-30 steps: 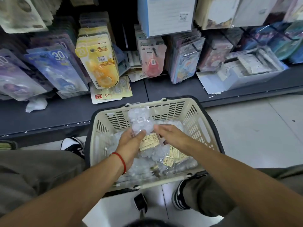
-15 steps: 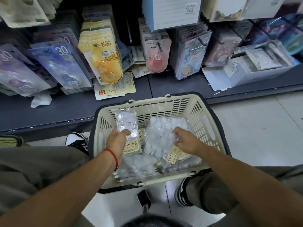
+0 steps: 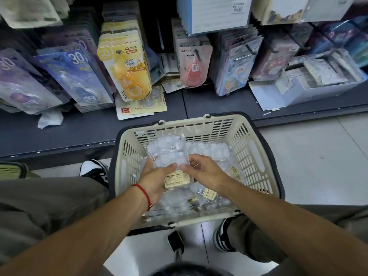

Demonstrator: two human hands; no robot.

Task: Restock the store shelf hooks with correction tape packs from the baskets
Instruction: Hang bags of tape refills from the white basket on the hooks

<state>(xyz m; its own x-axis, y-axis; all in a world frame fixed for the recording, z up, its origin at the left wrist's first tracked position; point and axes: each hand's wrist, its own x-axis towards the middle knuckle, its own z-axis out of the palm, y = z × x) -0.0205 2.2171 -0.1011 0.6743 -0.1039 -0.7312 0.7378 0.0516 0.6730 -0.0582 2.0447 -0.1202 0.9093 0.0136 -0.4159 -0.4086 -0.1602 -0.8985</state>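
Dim shelf (image 3: 139,124), brighter floor (image 3: 310,156); glare whitens the clear packs (image 3: 169,152); wide-angle bending and soft blur at the edges.

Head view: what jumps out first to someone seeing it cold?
Both hands meet over the cream basket at centre: the left hand and right hand hold a stack of clear correction tape packs above more packs. Behind, on the shelf, a bright yellow pack hangs up front, left of a pink pack.

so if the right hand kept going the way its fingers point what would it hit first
The right hand points left, toward the left hand. It would likely meet the clear pack both hands hold, then the left thumb; depth is hard to judge.
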